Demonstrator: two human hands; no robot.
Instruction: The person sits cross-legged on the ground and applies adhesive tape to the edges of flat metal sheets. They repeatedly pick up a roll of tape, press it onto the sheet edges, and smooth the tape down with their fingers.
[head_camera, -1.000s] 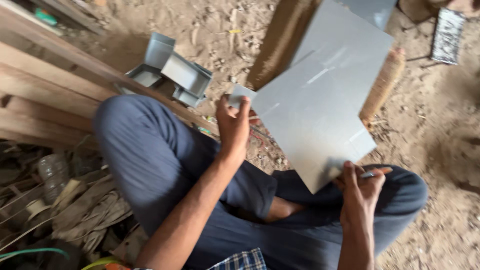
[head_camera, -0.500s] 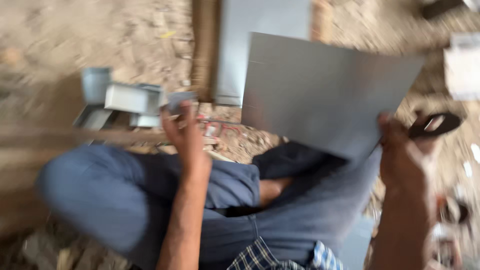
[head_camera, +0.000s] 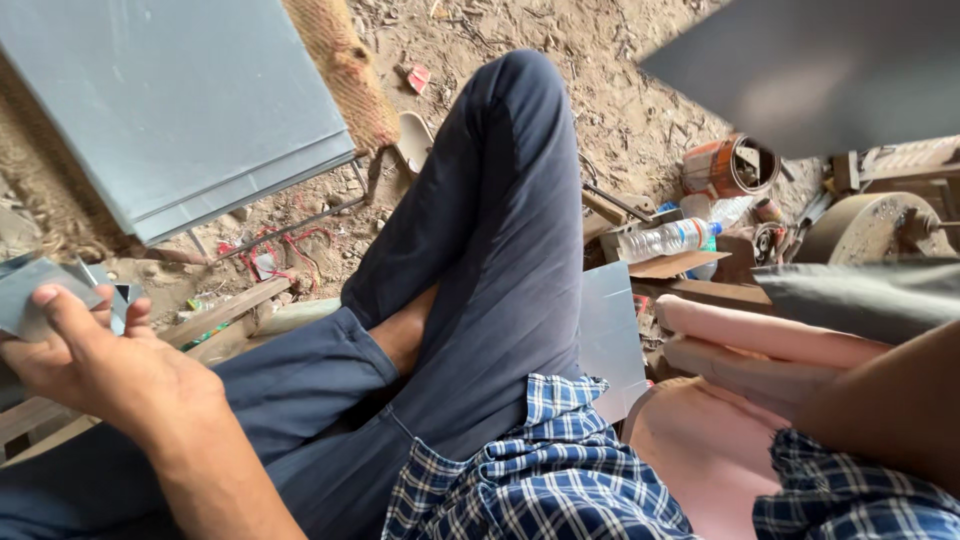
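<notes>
Large flat grey sheet-metal panel (head_camera: 180, 110) lies on the dirt well above the left hand (head_camera: 95, 365), whose thumb and fingers pinch a small grey sheet-metal offcut (head_camera: 35, 300); right hand's grip: cannot tell.

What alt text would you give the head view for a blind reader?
A seated person's left hand grips a small grey metal piece above crossed legs in blue trousers. Grey metal sheets lie on the sandy ground.
</notes>
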